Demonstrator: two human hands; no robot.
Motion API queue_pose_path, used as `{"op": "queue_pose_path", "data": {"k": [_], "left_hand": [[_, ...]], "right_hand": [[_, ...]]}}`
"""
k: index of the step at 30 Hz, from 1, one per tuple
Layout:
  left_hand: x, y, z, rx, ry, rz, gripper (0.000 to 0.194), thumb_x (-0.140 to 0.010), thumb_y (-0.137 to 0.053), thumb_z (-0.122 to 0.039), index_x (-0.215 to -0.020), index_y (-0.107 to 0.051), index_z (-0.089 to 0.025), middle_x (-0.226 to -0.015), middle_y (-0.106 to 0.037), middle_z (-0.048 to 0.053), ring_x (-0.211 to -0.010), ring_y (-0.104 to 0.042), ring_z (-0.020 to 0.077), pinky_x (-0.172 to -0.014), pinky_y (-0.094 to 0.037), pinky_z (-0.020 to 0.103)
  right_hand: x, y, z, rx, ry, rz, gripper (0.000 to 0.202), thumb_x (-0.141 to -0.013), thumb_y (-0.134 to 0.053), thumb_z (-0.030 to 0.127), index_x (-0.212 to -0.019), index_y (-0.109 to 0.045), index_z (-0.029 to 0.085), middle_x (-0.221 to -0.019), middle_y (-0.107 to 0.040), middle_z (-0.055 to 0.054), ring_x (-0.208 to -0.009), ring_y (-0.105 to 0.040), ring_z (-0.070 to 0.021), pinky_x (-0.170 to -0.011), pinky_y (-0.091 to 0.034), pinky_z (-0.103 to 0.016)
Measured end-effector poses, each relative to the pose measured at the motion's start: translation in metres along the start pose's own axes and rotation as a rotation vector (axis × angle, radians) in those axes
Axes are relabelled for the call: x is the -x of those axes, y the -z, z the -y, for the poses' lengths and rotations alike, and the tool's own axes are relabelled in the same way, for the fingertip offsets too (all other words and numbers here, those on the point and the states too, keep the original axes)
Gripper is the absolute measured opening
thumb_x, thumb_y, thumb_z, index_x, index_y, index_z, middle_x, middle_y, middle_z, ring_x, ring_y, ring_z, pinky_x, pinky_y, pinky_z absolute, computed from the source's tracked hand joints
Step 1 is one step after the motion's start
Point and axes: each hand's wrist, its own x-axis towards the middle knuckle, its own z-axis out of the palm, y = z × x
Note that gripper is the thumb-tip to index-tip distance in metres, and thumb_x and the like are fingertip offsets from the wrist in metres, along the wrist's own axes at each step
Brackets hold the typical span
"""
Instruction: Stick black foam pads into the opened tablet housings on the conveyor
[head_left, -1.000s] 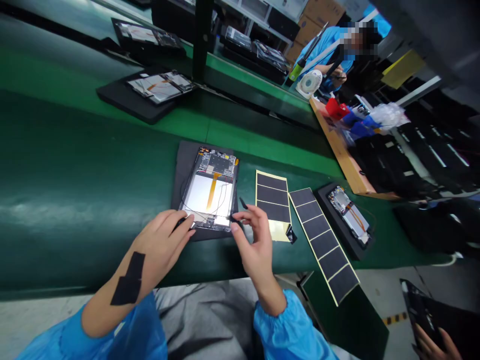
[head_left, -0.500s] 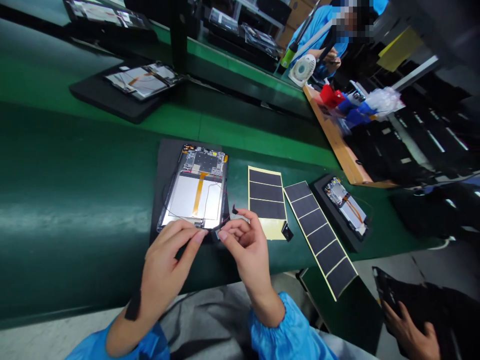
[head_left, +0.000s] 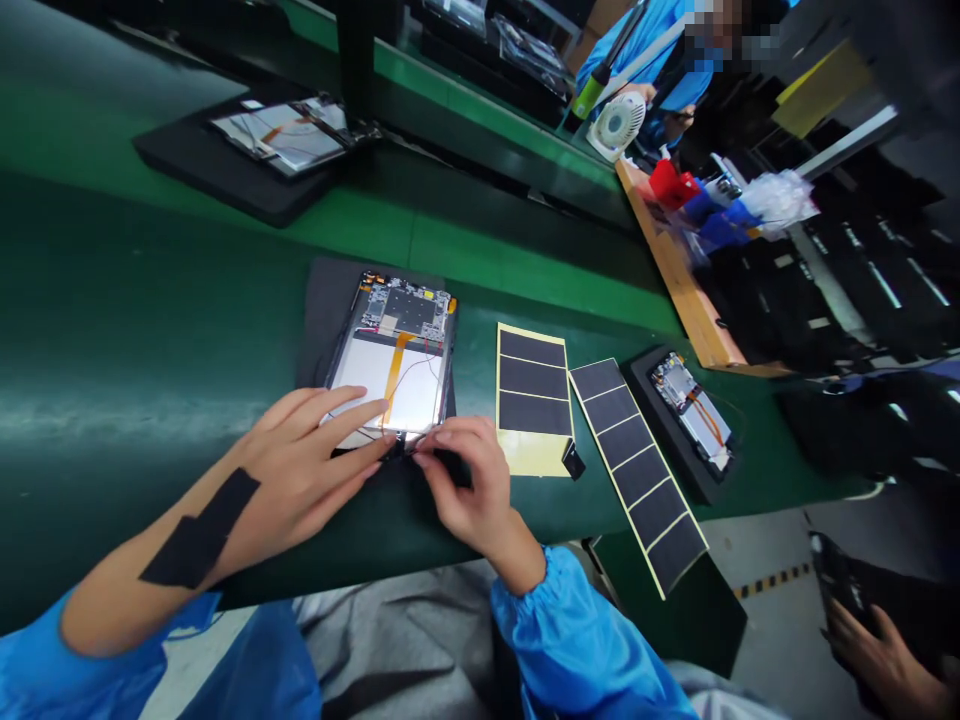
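An opened tablet [head_left: 420, 375] lies on a black foam pad [head_left: 321, 310], with its circuit board, pale battery and orange ribbon cable exposed. My left hand [head_left: 296, 465] is open, its fingers stretched over the tablet's lower left part. Black tape pieces [head_left: 201, 530] stick to the back of that hand and wrist. At the tablet's near edge, my right hand [head_left: 472, 485] is closed in a pinch beside a small black piece [head_left: 401, 440]; what the fingertips grip is hidden. Thin red and dark wires cross the battery.
Right of the tablet lie two sheets of black stickers [head_left: 532, 380] [head_left: 637, 465]. Another opened tablet [head_left: 694, 410] rests on foam farther right, and one more [head_left: 289, 135] at back left. A fan [head_left: 616, 125] and a co-worker are behind; another person's hand [head_left: 885, 650] shows lower right.
My left hand has gone from a pinch at the near edge to lying spread over the tablet. My right hand has moved slightly left, and the black bit at its index fingertip no longer shows there.
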Motion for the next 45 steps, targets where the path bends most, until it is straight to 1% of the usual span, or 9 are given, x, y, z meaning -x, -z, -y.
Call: {"op": "queue_pose_path", "data": {"k": [3,6,16,20,26,31,35,41,45], "left_hand": [[0.003,0.002,0.003,0.036,0.009,0.036,0.029,-0.099,-0.054,-0.011,-0.124,-0.066,-0.018,-0.137,-0.063,0.013,-0.129,-0.055,0.0350,-0.103,-0.047,0.054],[0.003,0.000,0.003,0.072,-0.001,0.043,0.029,-0.097,-0.055,-0.010,-0.123,-0.066,-0.018,-0.135,-0.064,0.014,-0.130,-0.054,0.0350,-0.102,-0.048,0.053],[0.001,-0.004,-0.006,0.083,0.035,-0.003,0.025,-0.097,-0.056,-0.010,-0.119,-0.067,-0.013,-0.128,-0.066,0.016,-0.124,-0.058,0.0351,-0.102,-0.048,0.055],[0.002,-0.006,-0.006,0.132,0.070,-0.024,0.026,-0.097,-0.056,-0.011,-0.119,-0.069,-0.015,-0.127,-0.067,0.015,-0.124,-0.059,0.0335,-0.103,-0.049,0.052],[0.002,-0.006,-0.004,0.153,0.094,-0.023,0.027,-0.098,-0.053,-0.014,-0.116,-0.072,-0.019,-0.126,-0.068,0.013,-0.122,-0.060,0.0324,-0.101,-0.051,0.051],[-0.003,-0.003,0.003,0.094,0.047,-0.019,0.026,-0.100,-0.051,-0.017,-0.112,-0.074,-0.020,-0.126,-0.069,0.012,-0.121,-0.060,0.0340,-0.100,-0.050,0.053],[-0.004,-0.001,0.008,0.062,-0.005,-0.002,0.027,-0.100,-0.052,-0.017,-0.115,-0.074,-0.020,-0.126,-0.069,0.012,-0.121,-0.059,0.0333,-0.100,-0.050,0.052],[-0.006,0.003,0.007,0.002,-0.044,-0.005,0.027,-0.099,-0.051,-0.016,-0.114,-0.073,-0.018,-0.123,-0.067,0.014,-0.117,-0.058,0.0340,-0.096,-0.052,0.052],[-0.007,0.003,0.001,-0.046,-0.022,-0.002,0.029,-0.101,-0.047,-0.016,-0.115,-0.073,-0.017,-0.114,-0.070,0.011,-0.111,-0.059,0.0301,-0.097,-0.051,0.049]], "right_hand": [[0.002,0.009,0.002,0.158,-0.018,0.061,0.043,-0.094,-0.062,0.004,-0.127,-0.057,0.030,-0.097,-0.078,-0.004,-0.092,-0.067,-0.0234,-0.081,-0.055,-0.041],[0.012,0.019,0.005,0.201,-0.138,-0.027,0.044,-0.092,-0.061,0.003,-0.127,-0.056,0.029,-0.093,-0.076,-0.004,-0.092,-0.067,-0.0231,-0.084,-0.055,-0.041],[0.021,0.002,0.020,0.074,-0.539,-0.194,0.034,-0.098,-0.056,0.015,-0.130,-0.048,0.024,-0.095,-0.077,-0.003,-0.090,-0.074,-0.0186,-0.086,-0.057,-0.037],[0.021,0.008,0.032,0.034,-0.623,-0.220,0.052,-0.087,-0.076,0.019,-0.131,-0.049,0.025,-0.092,-0.077,0.000,-0.083,-0.073,-0.0178,-0.080,-0.058,-0.034],[0.003,0.005,0.039,-0.107,-0.742,-0.273,0.048,-0.085,-0.077,0.017,-0.125,-0.051,0.023,-0.081,-0.077,0.002,-0.075,-0.073,-0.0169,-0.074,-0.058,-0.032],[-0.006,-0.018,0.037,-0.124,-0.753,-0.216,0.052,-0.082,-0.079,0.018,-0.128,-0.054,0.022,-0.077,-0.073,0.005,-0.080,-0.073,-0.0179,-0.091,-0.056,-0.038],[0.001,-0.022,0.030,-0.136,-0.726,-0.142,0.054,-0.085,-0.077,0.020,-0.134,-0.052,0.022,-0.083,-0.072,0.003,-0.088,-0.072,-0.0188,-0.097,-0.054,-0.039],[0.006,-0.013,0.023,0.086,-0.638,-0.068,0.064,-0.085,-0.078,0.024,-0.142,-0.049,0.026,-0.117,-0.063,-0.006,-0.116,-0.060,-0.0229,-0.107,-0.047,-0.043],[0.009,-0.012,0.021,0.141,-0.627,-0.011,0.072,-0.089,-0.075,0.029,-0.151,-0.038,0.026,-0.134,-0.056,-0.011,-0.131,-0.053,-0.0260,-0.113,-0.043,-0.046]]}}
